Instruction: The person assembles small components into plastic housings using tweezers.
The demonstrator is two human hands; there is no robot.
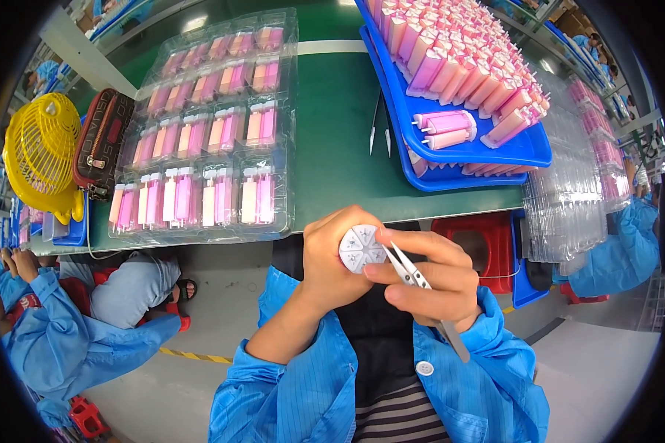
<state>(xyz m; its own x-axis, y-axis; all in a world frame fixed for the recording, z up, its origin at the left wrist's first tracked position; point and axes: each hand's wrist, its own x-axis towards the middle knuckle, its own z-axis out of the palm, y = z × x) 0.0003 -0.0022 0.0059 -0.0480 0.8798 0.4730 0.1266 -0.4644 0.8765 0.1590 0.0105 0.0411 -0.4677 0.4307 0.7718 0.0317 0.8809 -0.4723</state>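
My left hand is closed around a bundle of wedge-shaped tubes, held upright in front of my body. Their pale grey-white ends face up and form a round, segmented top with small marks on each wedge. The tubes' sides are hidden in my fist. My right hand grips a pair of metal tweezers, its pointed tips angled toward the tubes and its far end sticking out below my palm. The thumb and forefinger of that hand touch the right rim of the round top.
A clear blister tray with rows of pink and peach tubes lies on the green table. Blue trays hold many more tubes. Stacked clear trays stand right. A yellow fan and a dark pouch sit left. Co-workers sit both sides.
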